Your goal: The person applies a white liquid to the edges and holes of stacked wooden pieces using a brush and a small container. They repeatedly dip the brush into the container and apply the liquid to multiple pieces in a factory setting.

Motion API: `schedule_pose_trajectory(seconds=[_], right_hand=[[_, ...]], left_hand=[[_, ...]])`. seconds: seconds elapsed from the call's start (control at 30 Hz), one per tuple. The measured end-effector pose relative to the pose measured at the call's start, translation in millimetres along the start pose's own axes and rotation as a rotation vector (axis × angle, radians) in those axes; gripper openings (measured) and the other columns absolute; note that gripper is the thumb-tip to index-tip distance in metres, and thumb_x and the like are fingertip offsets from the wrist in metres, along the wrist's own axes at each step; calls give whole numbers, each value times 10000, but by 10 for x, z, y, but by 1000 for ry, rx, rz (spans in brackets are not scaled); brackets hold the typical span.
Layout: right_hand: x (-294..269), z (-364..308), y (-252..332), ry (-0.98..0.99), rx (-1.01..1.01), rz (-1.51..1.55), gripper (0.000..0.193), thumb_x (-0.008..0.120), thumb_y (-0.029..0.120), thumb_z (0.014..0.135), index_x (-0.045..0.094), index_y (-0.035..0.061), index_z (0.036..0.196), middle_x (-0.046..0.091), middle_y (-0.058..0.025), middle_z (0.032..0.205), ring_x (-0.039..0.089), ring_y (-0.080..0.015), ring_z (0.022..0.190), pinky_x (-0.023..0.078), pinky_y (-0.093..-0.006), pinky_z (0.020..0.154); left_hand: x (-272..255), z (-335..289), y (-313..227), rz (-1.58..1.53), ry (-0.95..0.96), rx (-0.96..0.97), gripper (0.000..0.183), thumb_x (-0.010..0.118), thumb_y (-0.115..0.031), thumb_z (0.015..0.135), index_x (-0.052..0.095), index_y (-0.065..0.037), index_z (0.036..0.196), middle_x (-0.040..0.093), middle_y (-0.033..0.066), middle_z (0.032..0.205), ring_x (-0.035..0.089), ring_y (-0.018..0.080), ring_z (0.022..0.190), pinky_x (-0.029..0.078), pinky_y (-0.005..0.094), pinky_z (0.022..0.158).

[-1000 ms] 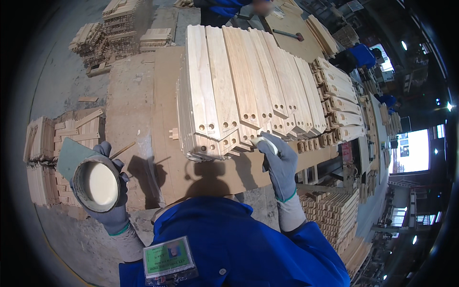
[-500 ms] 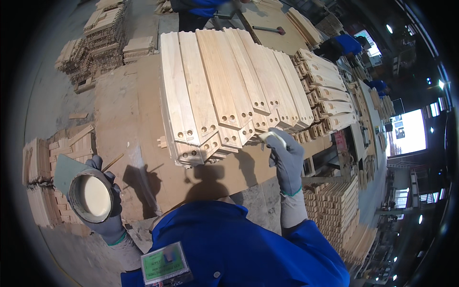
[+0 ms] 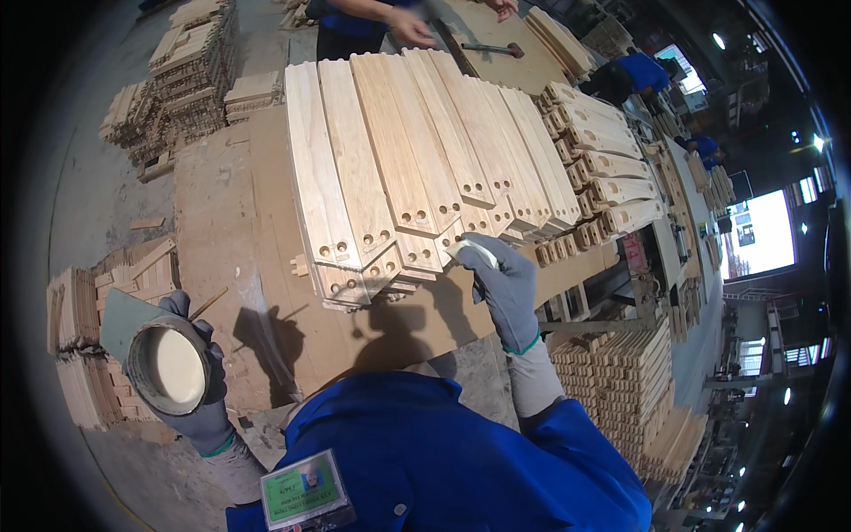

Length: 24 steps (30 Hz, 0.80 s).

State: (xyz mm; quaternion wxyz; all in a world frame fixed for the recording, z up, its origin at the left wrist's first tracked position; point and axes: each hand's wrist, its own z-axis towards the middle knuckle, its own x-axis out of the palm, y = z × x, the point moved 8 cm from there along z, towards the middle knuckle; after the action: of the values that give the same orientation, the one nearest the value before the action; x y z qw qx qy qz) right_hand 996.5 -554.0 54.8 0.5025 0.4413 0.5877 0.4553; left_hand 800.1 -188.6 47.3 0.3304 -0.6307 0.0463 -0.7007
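My left hand [image 3: 206, 415], in a grey glove, is wrapped round a round cup [image 3: 133, 368] of cream-coloured liquid [image 3: 180, 365]. A flat grey-green sheet [image 3: 131, 321] and a thin wooden stick [image 3: 211, 302] show beside the cup; whether the hand holds them too I cannot tell. My gloved right hand [image 3: 507, 288] pinches a small whitish piece [image 3: 474, 254], perhaps a folded cloth. That piece is at the near ends of a stack of pale wooden boards [image 3: 381, 151]. Round holes, in pairs, mark the boards' angled near ends. The fingertips partly hide the ends beneath them.
The boards lie on a brown sheet-covered table [image 3: 222, 204]. Curved wooden parts [image 3: 612, 168] are piled to their right, with more stacks [image 3: 612, 381] below. Further wood piles [image 3: 191, 71] stand at the far left. A hammer [image 3: 496, 50] lies beyond, near a co-worker's hand [image 3: 410, 27].
My right hand has moved left along the board ends with the whitish piece. At the far side, a co-worker's hands have come into view. My left hand stays nearly still with the cup.
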Motion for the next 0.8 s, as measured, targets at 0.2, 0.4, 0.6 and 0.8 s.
schedule_pose_trajectory(seconds=[0.2, 0.4, 0.6, 0.8], right_hand=[[-126, 28, 13, -70, -13, -53, 251, 691, 100, 850, 676, 3, 1080, 649, -7, 764, 486, -26, 502, 368, -187, 435], [-504, 86, 113, -195, -3, 29, 280, 701, 112, 839, 672, -3, 1093, 628, -15, 725, 462, -35, 471, 358, -190, 410], [-430, 165, 69, -159, 4, 19, 293, 728, 128, 823, 676, -7, 1078, 614, -9, 740, 480, -39, 499, 373, -196, 414], [-355, 247, 51, -124, -20, -79, 277, 715, 135, 836, 677, -8, 1070, 633, -10, 757, 496, -39, 513, 376, -196, 417]], left_hand=[[-40, 8, -9, 46, 5, 10, 700, 399, -365, 984, 89, 18, 1481, 183, 222, 1524, 414, 396, 1269, 398, 508, 1030], [11, 15, -10, 141, 11, 29, 686, 367, -361, 991, 90, 37, 1477, 183, 225, 1527, 422, 379, 1262, 394, 504, 1033], [-51, 8, 20, 97, -2, 21, 690, 376, -365, 990, 87, 22, 1482, 170, 221, 1532, 399, 391, 1279, 387, 516, 1041], [-60, 5, 36, -21, -26, 9, 695, 379, -380, 989, 87, 6, 1488, 158, 216, 1536, 390, 397, 1282, 375, 523, 1046]])
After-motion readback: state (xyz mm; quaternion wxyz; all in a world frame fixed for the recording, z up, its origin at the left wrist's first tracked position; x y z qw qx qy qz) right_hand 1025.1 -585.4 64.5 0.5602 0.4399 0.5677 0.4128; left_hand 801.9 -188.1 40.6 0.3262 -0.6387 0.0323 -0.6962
